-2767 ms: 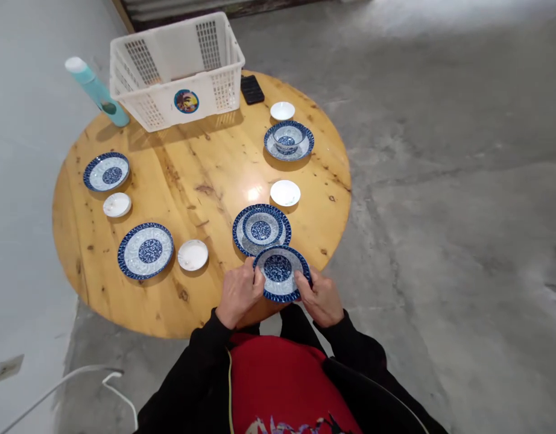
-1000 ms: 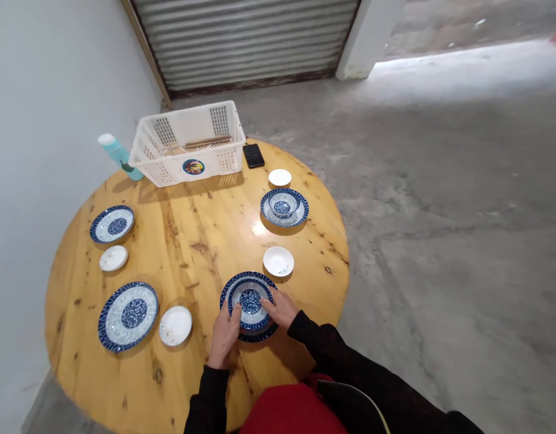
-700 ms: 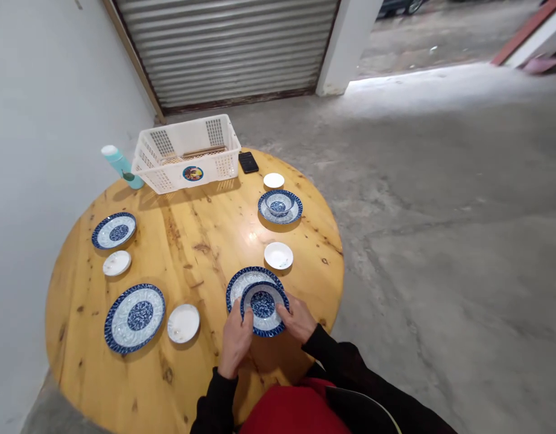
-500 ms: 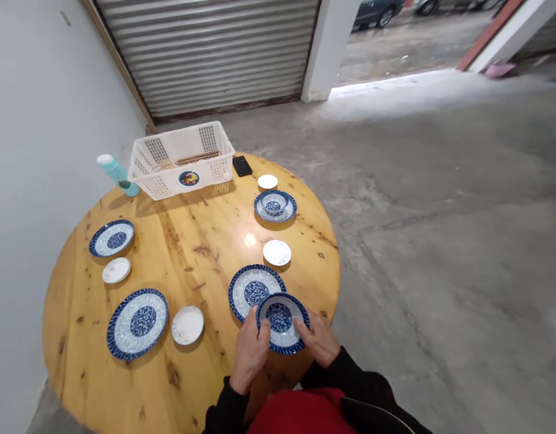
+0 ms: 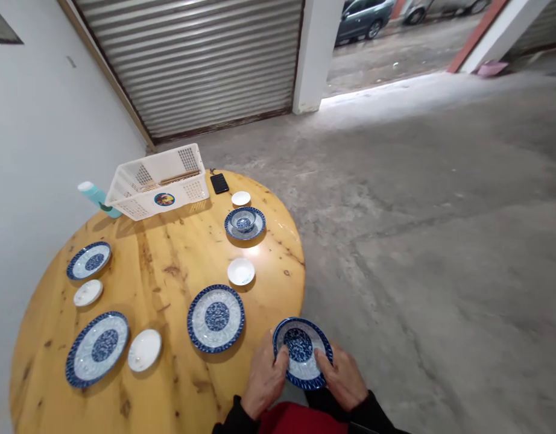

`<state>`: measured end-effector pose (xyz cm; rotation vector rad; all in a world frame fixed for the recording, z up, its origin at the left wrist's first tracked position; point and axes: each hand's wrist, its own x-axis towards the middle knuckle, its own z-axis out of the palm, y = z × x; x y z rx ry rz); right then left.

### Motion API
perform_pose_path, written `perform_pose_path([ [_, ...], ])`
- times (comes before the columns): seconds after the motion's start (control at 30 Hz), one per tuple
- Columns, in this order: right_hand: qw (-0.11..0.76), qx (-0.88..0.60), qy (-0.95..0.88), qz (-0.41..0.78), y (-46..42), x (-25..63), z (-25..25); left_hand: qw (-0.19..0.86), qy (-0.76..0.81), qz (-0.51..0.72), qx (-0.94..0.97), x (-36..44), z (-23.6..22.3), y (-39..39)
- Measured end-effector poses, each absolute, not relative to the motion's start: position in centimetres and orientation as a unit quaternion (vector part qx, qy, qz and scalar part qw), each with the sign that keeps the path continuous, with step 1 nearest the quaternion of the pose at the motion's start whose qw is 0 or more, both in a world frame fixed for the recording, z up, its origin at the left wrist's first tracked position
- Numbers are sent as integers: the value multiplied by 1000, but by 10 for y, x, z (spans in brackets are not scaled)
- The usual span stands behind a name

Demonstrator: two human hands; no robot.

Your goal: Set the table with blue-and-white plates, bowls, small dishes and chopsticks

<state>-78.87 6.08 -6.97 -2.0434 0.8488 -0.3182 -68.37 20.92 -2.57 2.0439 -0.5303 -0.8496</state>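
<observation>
A blue-and-white patterned bowl (image 5: 300, 345) is held between both my hands in front of my body, beyond the table's right front edge. My left hand (image 5: 265, 375) grips its left side, with the thumb over the inside of the rim. On the other side my right hand (image 5: 345, 375) holds it the same way. The fingers beneath are mostly hidden. Closest on the table is a blue-rimmed plate (image 5: 216, 318), with a small white dish (image 5: 240, 272) behind it. Farther back, a patterned bowl (image 5: 243, 220) rests on another blue-rimmed plate (image 5: 259, 232).
More blue-rimmed plates (image 5: 97, 349) and small white dishes (image 5: 145, 350) lie on the left of the round wooden table (image 5: 169, 301). At the back are a white plastic basket (image 5: 187, 191) holding sticks, a turquoise bottle (image 5: 97, 198) and a black phone (image 5: 219, 183).
My view has turned so the table sits farther left. Both hands have carried the bowl rightward, away from the nearest plate, which it overlapped before and which now shows whole.
</observation>
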Motion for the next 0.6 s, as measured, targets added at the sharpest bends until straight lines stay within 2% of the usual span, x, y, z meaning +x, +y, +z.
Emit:
perform_pose_path([
  [0.17, 427, -837, 326, -105, -27, -828, -67, 466, -200, -327, 797, -723, -26, 127],
  [0.3, 420, -852, 302, -77, -83, -845, -65, 460, -200, -329, 800, -744, -22, 80],
  [0.6, 482, -843, 234, -42, -145, -806, -65, 448, -156, -289, 831, -729, -13, 30],
])
